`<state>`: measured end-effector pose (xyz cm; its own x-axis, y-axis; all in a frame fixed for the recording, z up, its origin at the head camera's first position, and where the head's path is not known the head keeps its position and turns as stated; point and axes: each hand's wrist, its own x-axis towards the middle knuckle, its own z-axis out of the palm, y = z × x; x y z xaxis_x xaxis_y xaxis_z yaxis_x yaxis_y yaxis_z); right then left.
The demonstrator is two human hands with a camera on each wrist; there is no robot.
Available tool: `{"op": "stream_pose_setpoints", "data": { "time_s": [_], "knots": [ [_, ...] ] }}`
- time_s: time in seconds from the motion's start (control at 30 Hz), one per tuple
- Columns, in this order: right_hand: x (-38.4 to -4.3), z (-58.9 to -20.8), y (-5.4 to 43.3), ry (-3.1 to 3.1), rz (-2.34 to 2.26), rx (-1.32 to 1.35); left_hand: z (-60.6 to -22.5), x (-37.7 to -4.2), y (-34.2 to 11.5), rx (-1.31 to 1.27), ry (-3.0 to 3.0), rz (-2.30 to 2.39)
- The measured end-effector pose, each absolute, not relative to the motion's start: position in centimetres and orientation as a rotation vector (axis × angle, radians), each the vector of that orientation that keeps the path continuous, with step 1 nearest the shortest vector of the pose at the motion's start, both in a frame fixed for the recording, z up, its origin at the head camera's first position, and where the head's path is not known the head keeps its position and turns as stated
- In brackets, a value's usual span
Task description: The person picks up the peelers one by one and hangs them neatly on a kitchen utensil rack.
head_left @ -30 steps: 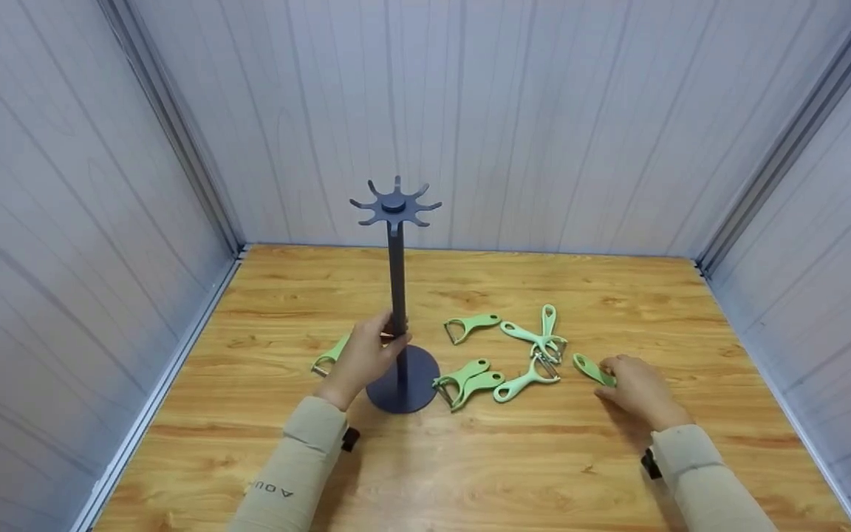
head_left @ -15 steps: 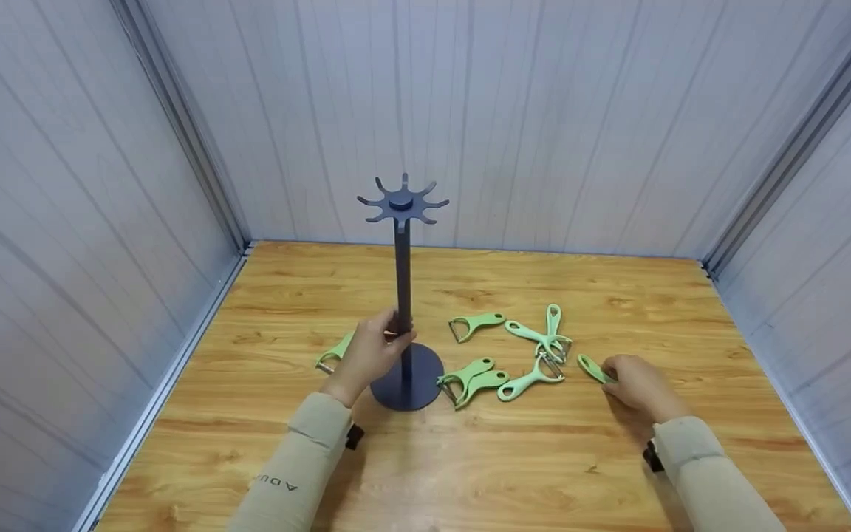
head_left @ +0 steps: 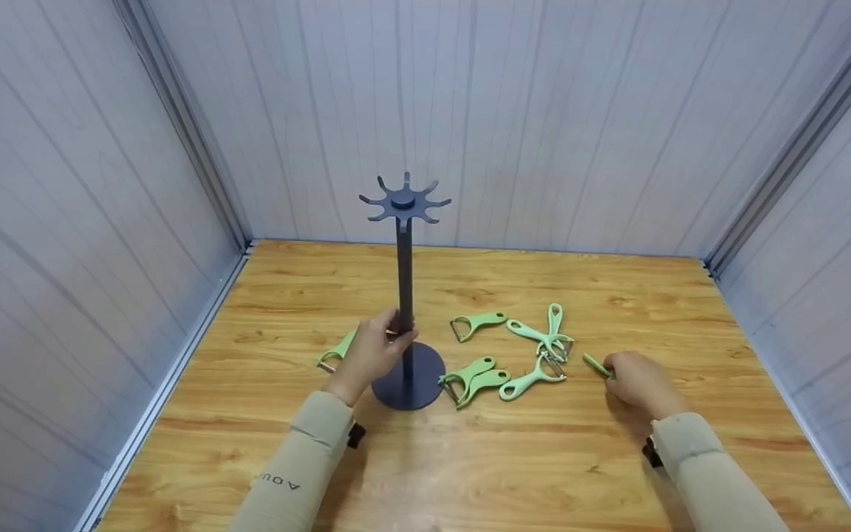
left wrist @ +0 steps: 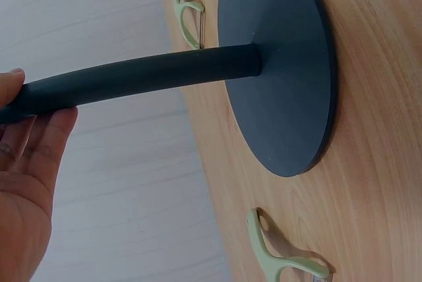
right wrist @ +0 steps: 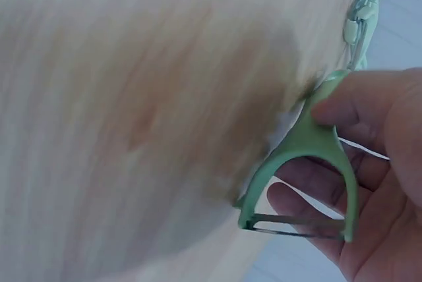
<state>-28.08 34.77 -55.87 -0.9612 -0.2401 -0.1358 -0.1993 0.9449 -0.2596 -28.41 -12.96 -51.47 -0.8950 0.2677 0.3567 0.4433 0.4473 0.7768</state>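
My left hand (head_left: 372, 356) grips the dark post of a tall stand (head_left: 405, 273), low down above its round base. Thumb and fingers wrap the post in the left wrist view. The stand is upright, topped by a ring of curved hooks with nothing on them. My right hand (head_left: 640, 380) pinches a green Y-shaped peeler (right wrist: 310, 137) between thumb and fingers. In the right wrist view its blade end points toward the palm side, handle away. From the head only the handle shows, edge-on; the hand hides the blade. Beneath the peeler lies its shadow on the wood.
Between the hands lie two overlapping green peelers (head_left: 477, 378), a single green peeler (head_left: 481, 322) behind them, and a cluster of pale mint peelers (head_left: 544, 343). Another green peeler (head_left: 338, 351) lies left of the stand, partly behind my left hand. Panel walls (head_left: 544, 133) enclose the wooden table (head_left: 514, 473).
The peeler in my right hand has turned from its flat face showing to edge-on. My left hand keeps its hold on the post. The whole head view has shifted slightly.
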Motion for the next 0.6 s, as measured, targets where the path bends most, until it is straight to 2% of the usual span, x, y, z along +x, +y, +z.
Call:
{"op": "stream_pose_setpoints", "data": {
  "time_s": [0.23, 0.6],
  "knots": [
    [-27.8, -55.2, 34.7, 2.972, -0.398, -0.304, -51.7, -28.6, -13.0, -0.644, -2.490, -1.432],
    [-27.9, -54.4, 34.4, 2.951, -0.714, -0.197, -51.7, -28.5, -12.9, -0.616, -2.499, -1.425]
  ]
}}
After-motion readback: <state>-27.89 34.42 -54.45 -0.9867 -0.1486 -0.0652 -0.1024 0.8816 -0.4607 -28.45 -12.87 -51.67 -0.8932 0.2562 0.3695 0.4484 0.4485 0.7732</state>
